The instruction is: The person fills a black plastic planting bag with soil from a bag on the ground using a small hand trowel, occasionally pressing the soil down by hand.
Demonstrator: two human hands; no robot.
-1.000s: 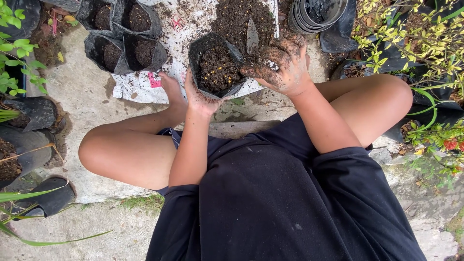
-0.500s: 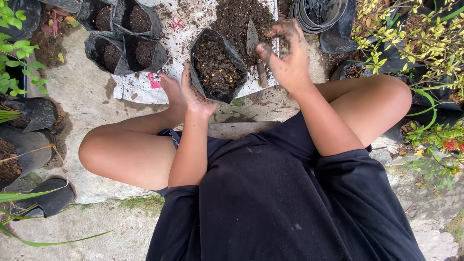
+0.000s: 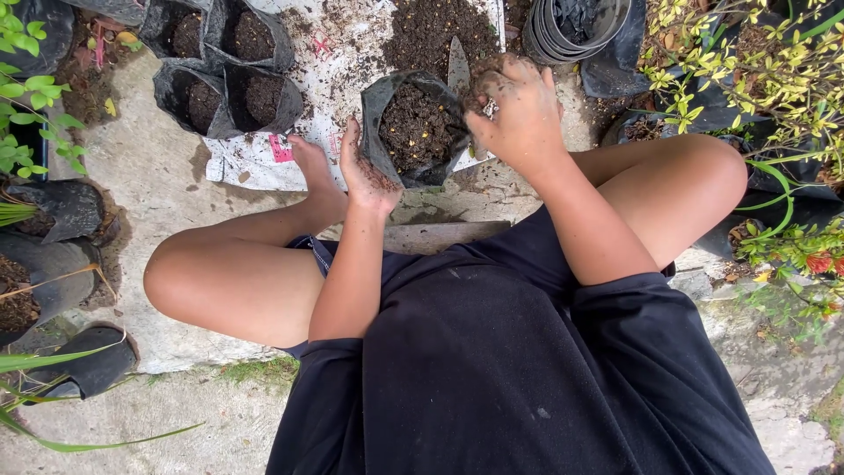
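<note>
Bag [image 3: 413,132] rim between both hands

Concrete ground [image 3: 149,167], rough, w/ grass in cracks. On it: white plastic sheet [image 3: 264,154] w/ soil pile [image 3: 431,31] and trowel [image 3: 458,62] on top; four soil-filled black grow bags [image 3: 224,79] at sheet's left edge; stack of black pots [image 3: 571,26] top right; more black bags [image 3: 61,264] along left; potted plants [image 3: 765,79] right.
</note>
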